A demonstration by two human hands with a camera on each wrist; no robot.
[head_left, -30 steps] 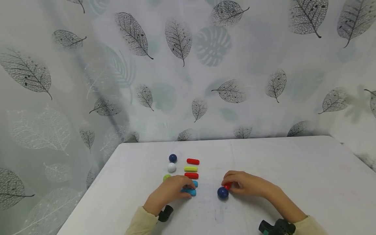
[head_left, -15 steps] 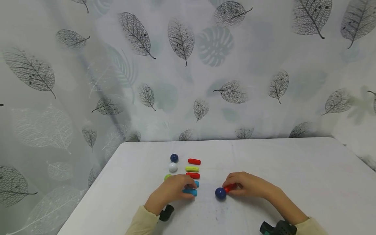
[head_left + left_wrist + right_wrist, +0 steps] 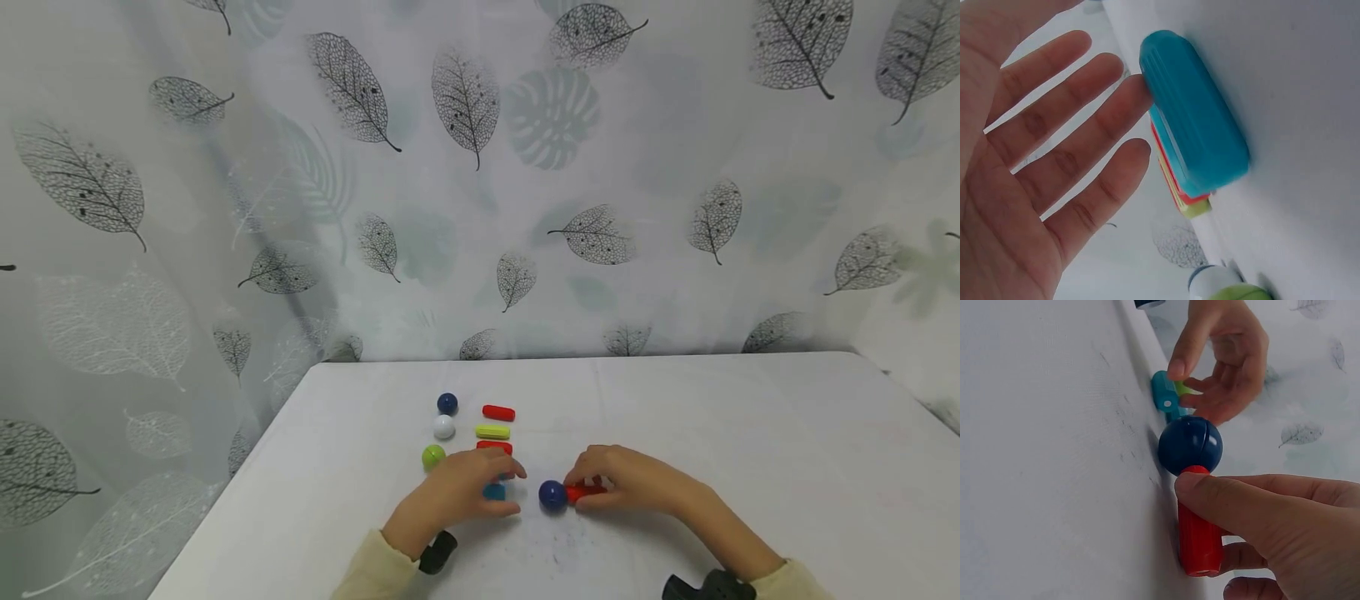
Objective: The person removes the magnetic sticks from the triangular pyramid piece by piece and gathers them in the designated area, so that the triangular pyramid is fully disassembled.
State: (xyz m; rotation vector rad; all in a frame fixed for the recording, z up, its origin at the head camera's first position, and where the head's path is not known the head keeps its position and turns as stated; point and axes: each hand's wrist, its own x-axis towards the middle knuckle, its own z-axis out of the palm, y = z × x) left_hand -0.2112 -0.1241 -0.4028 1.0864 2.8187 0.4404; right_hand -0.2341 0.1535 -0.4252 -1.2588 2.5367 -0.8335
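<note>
My right hand (image 3: 626, 479) pinches a short red rod (image 3: 1199, 540) between thumb and fingers, low over the white table. A dark blue ball (image 3: 1190, 445) sits against the rod's far end. Opposite it, my left hand (image 3: 461, 487) has its fingers spread and straight, with a blue ribbed rod (image 3: 1194, 115) lying just beyond the fingertips; one fingertip overlaps its edge in the left wrist view, and contact is hard to tell. In the head view the left hand covers most of the blue rods.
Behind the left hand lie a red rod (image 3: 498, 412), a yellow-green rod (image 3: 492, 432) and another red rod (image 3: 495, 447). Left of them stand a dark blue ball (image 3: 447, 403), a white ball (image 3: 443, 427) and a green ball (image 3: 432, 457). A leaf-print curtain (image 3: 465, 208) hangs behind the table (image 3: 712, 400).
My right hand has turned the red rod level, and the blue ball has shifted left with it. The left hand has loosened from the blue rod, its fingers opening and moving right.
</note>
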